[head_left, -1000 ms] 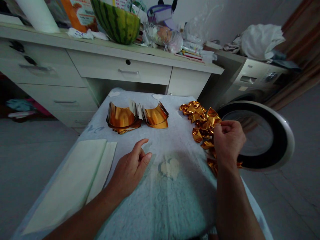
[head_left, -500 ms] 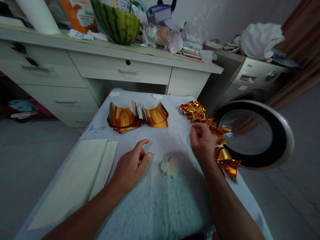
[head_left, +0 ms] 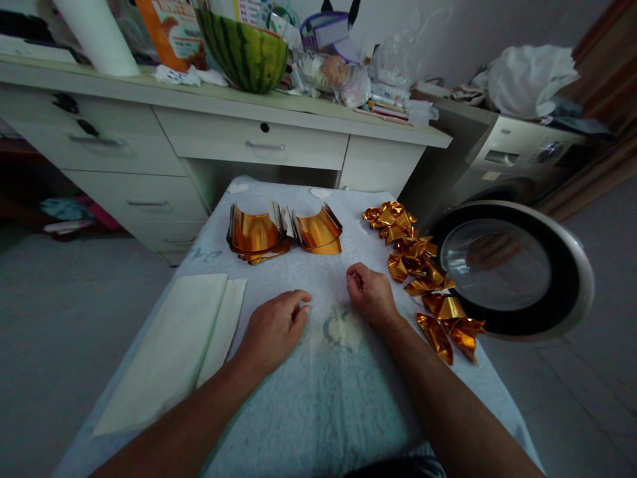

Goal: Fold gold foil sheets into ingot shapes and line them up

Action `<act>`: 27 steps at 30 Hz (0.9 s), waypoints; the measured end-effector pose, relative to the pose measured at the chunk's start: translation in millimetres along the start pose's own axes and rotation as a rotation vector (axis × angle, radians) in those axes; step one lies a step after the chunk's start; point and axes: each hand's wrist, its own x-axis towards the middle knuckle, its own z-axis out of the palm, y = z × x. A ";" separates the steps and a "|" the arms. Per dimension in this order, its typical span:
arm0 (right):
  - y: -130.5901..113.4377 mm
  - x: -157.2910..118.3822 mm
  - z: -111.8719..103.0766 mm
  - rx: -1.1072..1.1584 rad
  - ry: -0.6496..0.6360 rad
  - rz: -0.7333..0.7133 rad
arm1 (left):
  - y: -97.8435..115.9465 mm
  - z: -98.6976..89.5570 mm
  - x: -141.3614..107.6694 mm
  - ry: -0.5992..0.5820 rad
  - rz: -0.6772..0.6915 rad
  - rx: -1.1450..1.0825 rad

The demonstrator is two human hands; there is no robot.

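Gold foil sheets lie bent into two U-shaped stacks by the far edge of the cloth-covered bench, left of that edge's middle. From the left hand, the left stack lies almost straight toward the far edge and a little to the left, and this hand is the nearer one to it; the right stack lies beyond and left of the right hand. Both hands are apart from the foil. On the left, the grip is spread, thumb and forefinger parted with nothing between them; on the right, the fingers curl inward, and I cannot tell whether their tips meet. The hollows of both stacks seem to face upward, while the pair's long axis runs left to right, roughly parallel to the far edge. Folded foil pieces trail along the right edge, their line running from near the far right corner toward the near side, closer to the right hand. Pale paper sheets lie lengthwise along the left edge.
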 end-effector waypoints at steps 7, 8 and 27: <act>1.1 -0.5 -0.8 0.002 -0.015 0.013 | -0.5 0.9 -0.4 0.026 0.038 0.035; 1.0 -0.5 -0.9 0.003 -0.016 0.014 | -0.7 0.6 -0.3 0.033 0.037 0.039; 1.0 2.3 -2.5 0.034 -0.031 -0.010 | -1.4 -0.9 0.9 0.068 0.124 0.217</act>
